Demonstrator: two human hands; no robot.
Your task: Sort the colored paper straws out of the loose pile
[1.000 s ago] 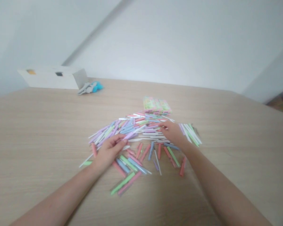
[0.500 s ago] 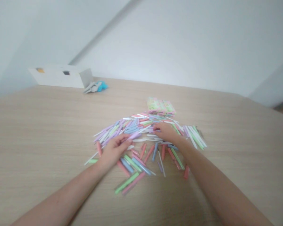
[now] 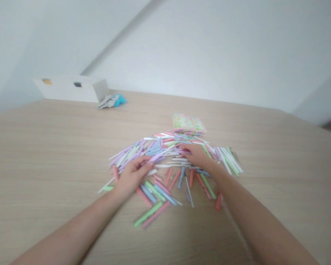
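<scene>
Between the thumb and fingers of my left hand [image 3: 136, 171] is a purple pen-like tube [image 3: 156, 158], its far end pointing up and to the right. My right hand [image 3: 194, 154] reaches into the right part of a loose pile of slim pastel tubes and white sticks [image 3: 132, 151]. Its fingers are curled together there, and whatever they pinch is hidden. Nearer to me, between my forearms, lie scattered green, pink, blue and red tubes, among them a green tube [image 3: 148, 214] and a blue tube [image 3: 165, 194].
Behind the pile stand colourful printed packets [image 3: 183, 123], stacked side by side. A white box [image 3: 71, 90] with two cut-outs is at the back left, with a grey and blue crumpled item [image 3: 113, 101] beside it. White and green sticks [image 3: 228, 160] lie right of the pile on the wooden table [image 3: 278, 158].
My right hand has shifted very slightly to the right over the pile. The purple tube in my left hand has tilted and moved a little left.
</scene>
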